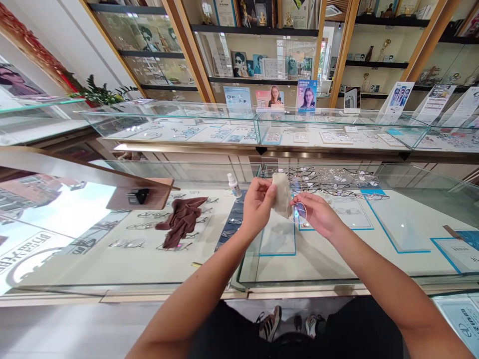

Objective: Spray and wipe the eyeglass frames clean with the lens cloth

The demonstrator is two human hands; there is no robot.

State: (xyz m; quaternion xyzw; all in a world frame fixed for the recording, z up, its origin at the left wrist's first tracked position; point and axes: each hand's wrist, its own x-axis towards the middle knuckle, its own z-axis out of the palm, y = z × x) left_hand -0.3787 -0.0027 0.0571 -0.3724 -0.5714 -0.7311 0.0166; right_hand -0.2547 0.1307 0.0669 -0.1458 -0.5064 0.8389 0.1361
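Above a glass display counter (337, 269), my left hand (256, 204) pinches a small beige cleaning cloth (282, 194) that hangs down between both hands. My right hand (318, 214) holds a pair of thin-framed glasses (300, 210), one lens showing next to the cloth. The cloth touches the glasses. A small white spray bottle (234, 185) stands on the counter just left of my left hand. A crumpled brown cloth (181, 222) lies on the glass farther left.
Rows of glasses (329, 179) lie under the counter glass behind my hands. A small black device (137, 196) sits on a wooden board at the left. A second glass counter (262, 127) with display cards runs behind, with shelves beyond. My shoes (269, 321) show below.
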